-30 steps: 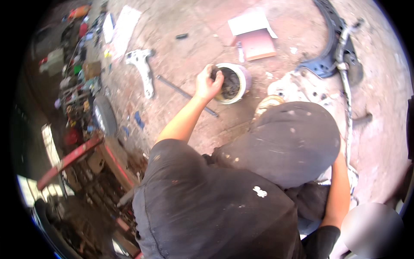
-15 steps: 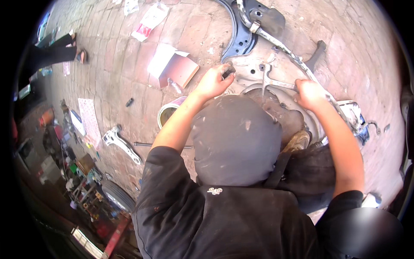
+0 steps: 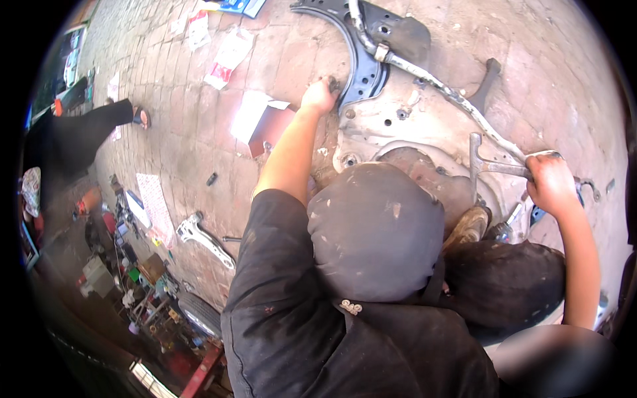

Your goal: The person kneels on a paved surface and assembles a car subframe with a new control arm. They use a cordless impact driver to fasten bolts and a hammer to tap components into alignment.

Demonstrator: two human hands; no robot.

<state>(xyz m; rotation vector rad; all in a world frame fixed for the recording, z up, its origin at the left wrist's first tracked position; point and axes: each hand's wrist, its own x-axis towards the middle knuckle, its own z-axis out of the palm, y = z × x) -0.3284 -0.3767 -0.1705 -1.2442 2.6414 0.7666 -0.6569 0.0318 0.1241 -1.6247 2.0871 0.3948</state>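
Note:
My right hand [image 3: 552,182] is closed around the handle of a metal hammer [image 3: 476,156], held over the right side of a large car-body part. That part has a pale panel [image 3: 388,123] with holes and a dark blue curved piece [image 3: 365,76]. A light-coloured bent bar [image 3: 434,76] crosses it. At the panel's far left edge my left hand [image 3: 317,98] has its fingers closed on a small dark piece [image 3: 332,84], too small to name. A rounded shape in black cloth [image 3: 375,232] between my arms hides the near part of the panel.
Left of my left arm, an opened cardboard box [image 3: 265,126] and a silver control arm [image 3: 206,242] lie on the brick floor. A tyre [image 3: 200,315] and cluttered tools stand lower left. A dark-trousered leg [image 3: 99,132] of another person shows far left.
My right hand has moved right with the hammer, away from the panel's middle. My left hand has moved farther out and slightly left. The whole view has shifted a little.

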